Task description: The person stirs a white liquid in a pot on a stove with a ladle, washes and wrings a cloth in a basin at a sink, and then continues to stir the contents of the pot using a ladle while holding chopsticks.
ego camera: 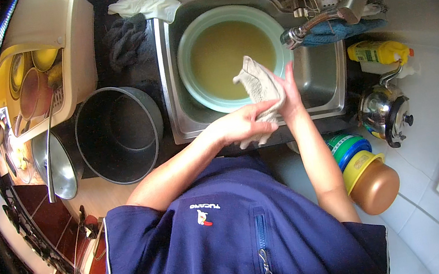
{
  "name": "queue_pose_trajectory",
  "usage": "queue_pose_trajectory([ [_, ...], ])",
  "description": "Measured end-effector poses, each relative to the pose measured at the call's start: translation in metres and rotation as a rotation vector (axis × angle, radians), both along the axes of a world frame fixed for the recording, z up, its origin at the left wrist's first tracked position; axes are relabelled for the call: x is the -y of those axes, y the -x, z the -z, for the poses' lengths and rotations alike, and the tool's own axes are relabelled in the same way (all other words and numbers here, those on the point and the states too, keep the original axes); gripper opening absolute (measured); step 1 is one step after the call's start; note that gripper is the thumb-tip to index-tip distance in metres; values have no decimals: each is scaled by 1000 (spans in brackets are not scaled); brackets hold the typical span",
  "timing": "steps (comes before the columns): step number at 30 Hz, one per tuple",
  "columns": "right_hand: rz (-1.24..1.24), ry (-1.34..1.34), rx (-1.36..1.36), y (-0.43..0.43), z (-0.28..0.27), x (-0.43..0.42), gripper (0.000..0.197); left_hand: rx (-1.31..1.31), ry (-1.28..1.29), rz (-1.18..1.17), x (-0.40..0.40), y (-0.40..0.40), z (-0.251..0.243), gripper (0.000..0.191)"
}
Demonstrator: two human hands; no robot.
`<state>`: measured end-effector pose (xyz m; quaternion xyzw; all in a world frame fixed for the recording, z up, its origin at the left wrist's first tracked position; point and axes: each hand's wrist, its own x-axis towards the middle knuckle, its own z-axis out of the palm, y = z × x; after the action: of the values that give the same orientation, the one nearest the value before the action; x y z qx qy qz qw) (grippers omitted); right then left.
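A whitish cloth hangs between my two hands over the near rim of a light green plastic basin. My left hand grips its lower part between thumb and fingers. Against the cloth's right side rests my right hand, with the thumb and fingers spread; whether it also pinches the cloth is hidden. Cloudy yellowish water fills much of the basin, which sits in a stainless steel sink. The faucet head reaches over the basin's right rim.
Left of the sink stand a large dark pot, a metal lid and a dish cabinet. White gloves and a dark cloth lie at its back left corner. A yellow bottle and a kettle are on the right.
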<state>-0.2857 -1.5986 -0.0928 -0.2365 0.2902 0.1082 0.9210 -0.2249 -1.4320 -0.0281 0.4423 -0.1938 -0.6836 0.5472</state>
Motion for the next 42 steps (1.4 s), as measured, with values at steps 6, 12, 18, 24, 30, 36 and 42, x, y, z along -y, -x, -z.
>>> queue_pose_trajectory([
  [6, 231, -128, 105, -30, 13, 24, 20, 790, -288, -294, -41, -1, 51, 59],
  [12, 275, 309, 141, -35, -66, -40, 40, -620, -294, -563, -11, -3, 74, 66],
  [18, -168, 914, 270, 13, -88, -87, 43, -902, -81, -761, 27, -17, 50, 56],
  [24, 13, 1183, 287, 20, -97, -78, 40, -465, -125, -850, 22, -6, 79, 62],
  [30, 193, 693, -2, -6, 2, -39, 29, -677, -40, -665, 11, 9, 31, 47],
  [36, 147, 725, -149, 16, 17, -28, 43, -586, -44, -693, -6, 13, 46, 42],
  [42, -510, 1952, 644, 22, -55, -12, 85, -721, -92, -764, 0, 5, 37, 41],
])
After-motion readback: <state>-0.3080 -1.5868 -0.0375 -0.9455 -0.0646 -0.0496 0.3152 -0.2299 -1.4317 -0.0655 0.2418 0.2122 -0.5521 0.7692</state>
